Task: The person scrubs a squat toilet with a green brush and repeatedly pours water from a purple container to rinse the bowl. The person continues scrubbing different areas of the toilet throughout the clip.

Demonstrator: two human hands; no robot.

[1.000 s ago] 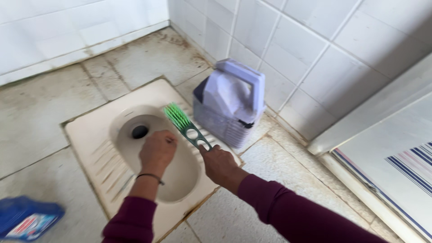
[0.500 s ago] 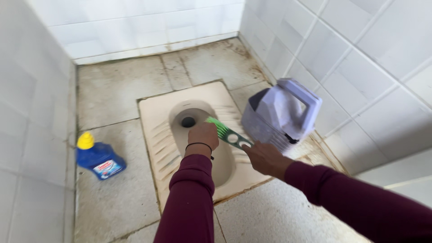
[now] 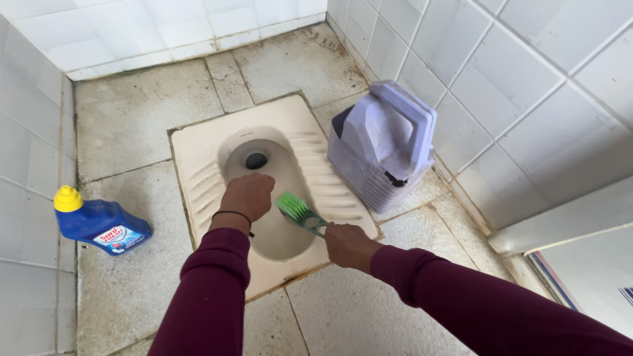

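A cream squat toilet pan (image 3: pixel 198 158) is set into the stained tile floor, its drain hole (image 3: pixel 256 160) at the far end. My right hand (image 3: pixel 348 244) grips the handle of a green scrub brush (image 3: pixel 297 209), whose bristles hang over the right side of the bowl. My left hand (image 3: pixel 247 196) is closed into a fist over the middle of the bowl, just left of the brush head. I cannot tell whether it holds anything. Both arms wear maroon sleeves, and a dark band circles the left wrist.
A lilac plastic bin with a swing lid (image 3: pixel 386 148) stands against the right tiled wall beside the pan. A blue cleaner bottle with a yellow cap (image 3: pixel 99 224) lies on the floor at the left. White tiled walls close in on three sides.
The brush has been drawn back toward me and to the right, from across the bowl to its near right side. The view has tilted, centring the pan.
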